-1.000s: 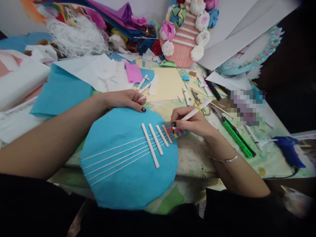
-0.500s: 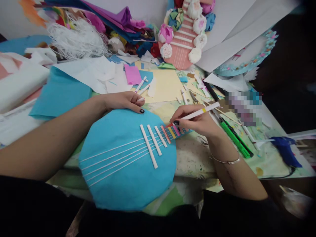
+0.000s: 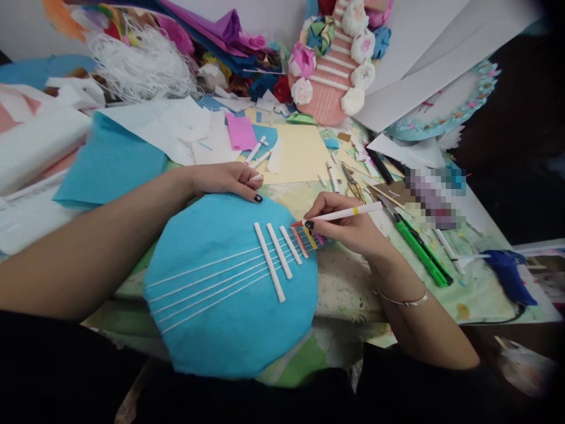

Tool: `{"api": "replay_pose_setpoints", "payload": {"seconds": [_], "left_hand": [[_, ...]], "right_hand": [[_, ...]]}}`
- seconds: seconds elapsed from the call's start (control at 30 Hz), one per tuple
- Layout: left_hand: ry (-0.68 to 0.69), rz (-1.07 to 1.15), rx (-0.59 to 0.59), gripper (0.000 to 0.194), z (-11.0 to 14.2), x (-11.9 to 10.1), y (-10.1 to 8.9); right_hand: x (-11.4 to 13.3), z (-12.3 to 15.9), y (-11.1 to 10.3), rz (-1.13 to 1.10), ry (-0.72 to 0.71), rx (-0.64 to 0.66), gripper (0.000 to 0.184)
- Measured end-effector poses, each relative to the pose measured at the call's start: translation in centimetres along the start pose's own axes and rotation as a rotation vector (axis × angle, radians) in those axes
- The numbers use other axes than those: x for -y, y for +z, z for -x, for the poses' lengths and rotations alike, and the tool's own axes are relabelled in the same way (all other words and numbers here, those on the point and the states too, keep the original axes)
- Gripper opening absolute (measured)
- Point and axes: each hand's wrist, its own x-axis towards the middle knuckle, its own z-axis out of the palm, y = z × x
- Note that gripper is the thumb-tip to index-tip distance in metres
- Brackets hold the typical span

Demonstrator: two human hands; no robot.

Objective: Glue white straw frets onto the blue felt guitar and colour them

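A round blue paper guitar [image 3: 212, 330] lies tilted at the table's front edge, with white strings running across it to a neck on the right. White strips [image 3: 270, 262] cross the strings; those nearer the neck are coloured, among them a red strip [image 3: 300, 242] and a yellow strip [image 3: 309, 238]. In my right hand [image 3: 342, 227] is a white felt-tip marker [image 3: 365, 208], its red tip at the upper end of the red strip. My left hand [image 3: 229, 179] is closed at the guitar's upper rim, thumb on the blue paper, a small white marker cap [image 3: 256, 177] between its fingers.
Behind stand a pink paper guitar with flowers [image 3: 329, 88] and a heap of white string [image 3: 141, 65]. To the right lie scissors [image 3: 353, 181], a green cutter [image 3: 421, 250] and a blue glue gun [image 3: 509, 274]. Yellow card [image 3: 302, 153] and loose markers lie beyond my hands.
My right hand has shifted slightly left along the strips and the marker has tilted flatter, its tip now at the red strip. My left hand stays at the rim.
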Motion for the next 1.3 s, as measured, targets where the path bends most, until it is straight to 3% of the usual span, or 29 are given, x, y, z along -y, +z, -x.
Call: {"api": "replay_pose_setpoints", "payload": {"seconds": [1.3], "left_hand": [[0.012,0.012,-0.007,0.039,0.00,0.09,-0.04]], "right_hand": [[-0.45,-0.28,-0.34,-0.104,0.104,-0.011,0.007]]}}
